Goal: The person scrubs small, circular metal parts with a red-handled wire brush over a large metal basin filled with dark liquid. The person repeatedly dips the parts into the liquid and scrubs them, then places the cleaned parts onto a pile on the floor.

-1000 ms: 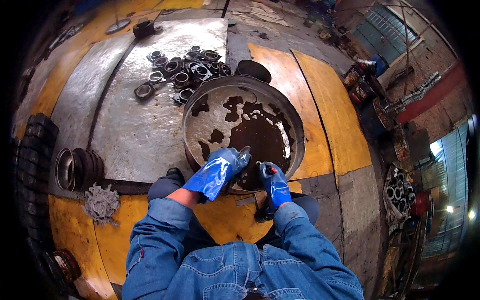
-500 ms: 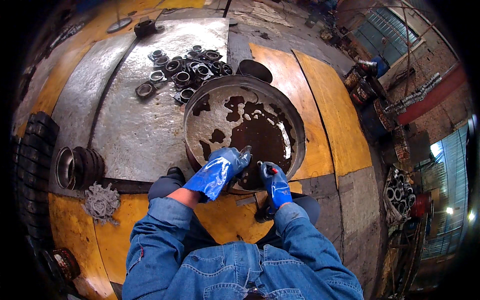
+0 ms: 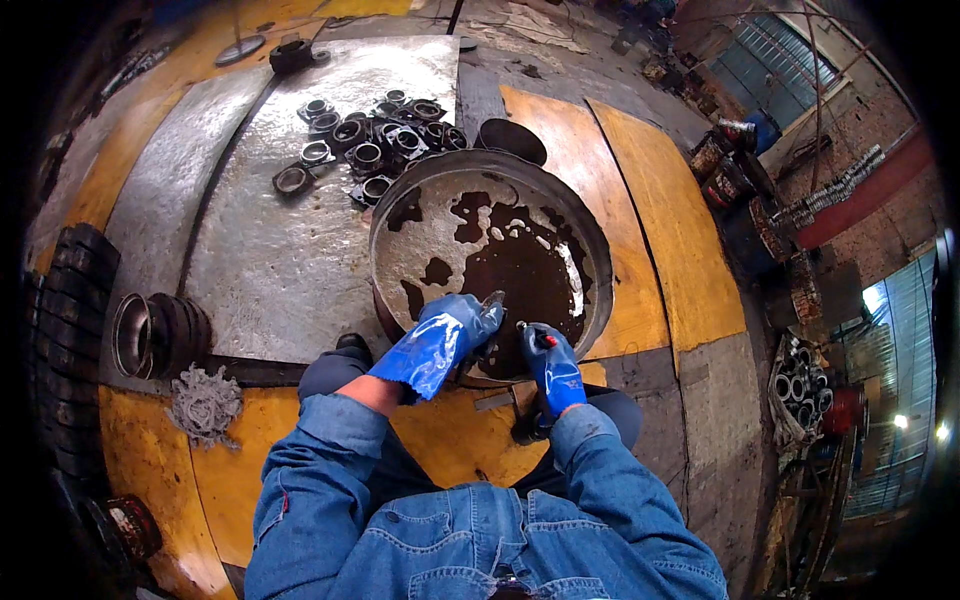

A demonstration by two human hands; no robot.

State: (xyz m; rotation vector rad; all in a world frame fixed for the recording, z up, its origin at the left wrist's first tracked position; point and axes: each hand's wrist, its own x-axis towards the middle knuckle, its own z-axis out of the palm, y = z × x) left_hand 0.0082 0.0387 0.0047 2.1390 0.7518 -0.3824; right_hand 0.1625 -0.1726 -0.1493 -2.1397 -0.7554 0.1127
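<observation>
My left hand (image 3: 458,328), in a long blue rubber glove, is closed round a dark metal part (image 3: 494,299) over the near side of a wide round pan (image 3: 600,235). Most of that part is hidden by the glove. Close beside it, my right hand (image 3: 550,362), gloved in blue too, is closed round a small tool with a red spot (image 3: 549,341). Its short tip points toward the left hand, and its kind cannot be made out. Dark liquid (image 3: 515,275) with patches of pale foam lies in the pan.
Several dark ring-shaped metal parts (image 3: 367,155) are heaped on the metal sheet (image 3: 260,250) beyond the pan. A dark bucket (image 3: 512,140) touches its far rim. At left are stacked metal rings (image 3: 165,335), a grey rag (image 3: 204,405) and a large tyre (image 3: 75,330).
Both hands keep almost the same place and grip over the pan. The whole view has shifted very slightly.
</observation>
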